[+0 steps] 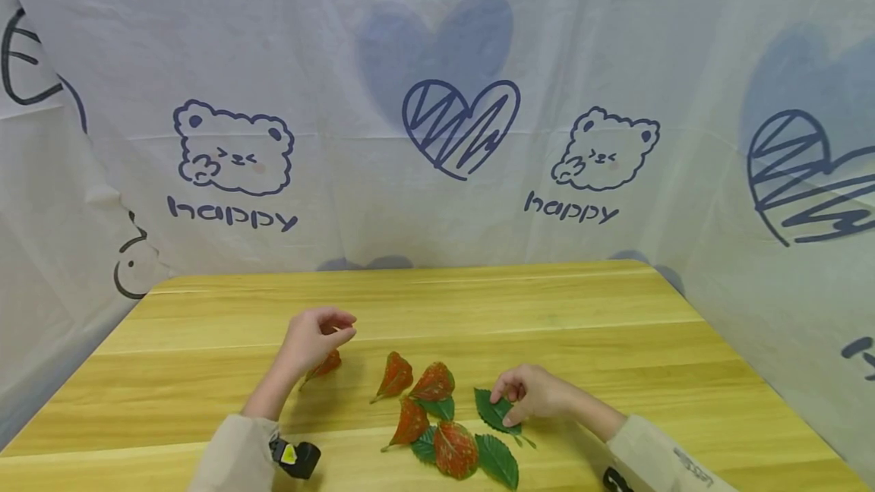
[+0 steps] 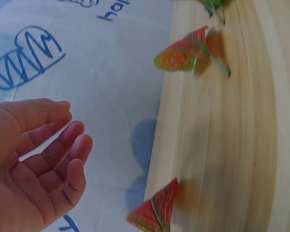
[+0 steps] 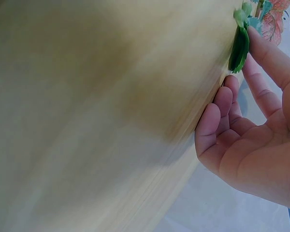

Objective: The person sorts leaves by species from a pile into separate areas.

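My right hand (image 1: 536, 392) is over a green leaf (image 1: 488, 410) on the wooden table, thumb and index finger pinching it. In the right wrist view the thumb tip meets this green leaf (image 3: 239, 48), and the other fingers curl beside the table. To the left, my left hand (image 1: 317, 336) hovers above a red leaf (image 1: 330, 363), fingers loosely bent and holding nothing. The left wrist view shows the same bare hand (image 2: 43, 159), apart from the leaves. Between the hands lie several red leaves (image 1: 456, 450) and green leaves (image 1: 497, 460), some overlapping.
The wooden table (image 1: 581, 310) ends at a back edge against a white cloth (image 1: 328, 59) printed with hearts and bears. More cloth hangs at both sides. A black strap (image 1: 301, 460) is around the left wrist.
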`<state>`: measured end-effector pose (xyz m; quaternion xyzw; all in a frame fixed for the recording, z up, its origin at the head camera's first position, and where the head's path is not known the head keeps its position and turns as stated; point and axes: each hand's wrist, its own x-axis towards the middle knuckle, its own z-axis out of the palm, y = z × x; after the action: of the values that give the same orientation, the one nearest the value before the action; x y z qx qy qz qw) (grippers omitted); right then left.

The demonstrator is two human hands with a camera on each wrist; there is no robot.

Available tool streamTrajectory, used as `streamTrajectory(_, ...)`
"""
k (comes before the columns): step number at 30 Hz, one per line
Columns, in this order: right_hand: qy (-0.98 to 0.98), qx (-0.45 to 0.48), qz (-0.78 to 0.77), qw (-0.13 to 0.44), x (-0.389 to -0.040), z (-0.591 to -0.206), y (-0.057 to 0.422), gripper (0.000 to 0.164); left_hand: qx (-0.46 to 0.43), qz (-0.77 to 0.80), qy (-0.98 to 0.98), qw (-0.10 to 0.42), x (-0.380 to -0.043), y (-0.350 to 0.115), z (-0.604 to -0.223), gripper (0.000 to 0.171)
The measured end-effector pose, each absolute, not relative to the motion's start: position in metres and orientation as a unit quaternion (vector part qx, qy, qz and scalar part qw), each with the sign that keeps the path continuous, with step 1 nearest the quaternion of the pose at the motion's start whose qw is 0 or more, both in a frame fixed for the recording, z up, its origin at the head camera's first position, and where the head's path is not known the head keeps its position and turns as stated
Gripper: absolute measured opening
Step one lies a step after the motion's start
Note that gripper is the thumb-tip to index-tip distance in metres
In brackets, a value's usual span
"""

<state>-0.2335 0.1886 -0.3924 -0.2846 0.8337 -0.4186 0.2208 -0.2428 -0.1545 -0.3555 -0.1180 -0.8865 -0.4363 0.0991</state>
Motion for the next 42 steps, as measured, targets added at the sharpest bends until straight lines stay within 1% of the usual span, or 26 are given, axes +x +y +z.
streamTrajectory(8, 0.835, -0.282, -0.417, 0.222, -0.233, -0.391, 0.188, 0.021, -0.145, -0.444, -0.881, 0.078, -0.234, -0.139, -0.359, 0.01)
streamTrajectory(17, 0.84, -0.28, -0.411, 0.218, -0.233, -0.391, 0.187, 0.021, -0.196, -0.431, -0.877, 0.08, -0.225, -0.125, -0.364, 0.009)
streamTrajectory(23, 0.837, -0.285, -0.415, 0.215, -0.233, -0.392, 0.187, 0.021, -0.226, -0.437, -0.869, 0.056, -0.218, -0.118, -0.365, 0.01)
streamTrajectory(29, 0.838, -0.281, -0.414, 0.217, -0.233, -0.392, 0.187, 0.021, -0.238, -0.44, -0.866, 0.026, -0.212, -0.109, -0.366, 0.01)
streamTrajectory(36, 0.837, -0.288, -0.413, 0.214, -0.234, -0.392, 0.187, 0.021, -0.265, -0.438, -0.859, 0.011, -0.206, -0.102, -0.369, 0.009)
streamTrajectory(42, 0.838, -0.287, -0.412, 0.213, -0.234, -0.393, 0.187, 0.022, -0.281, -0.418, -0.863, -0.021, -0.202, -0.098, -0.373, 0.018)
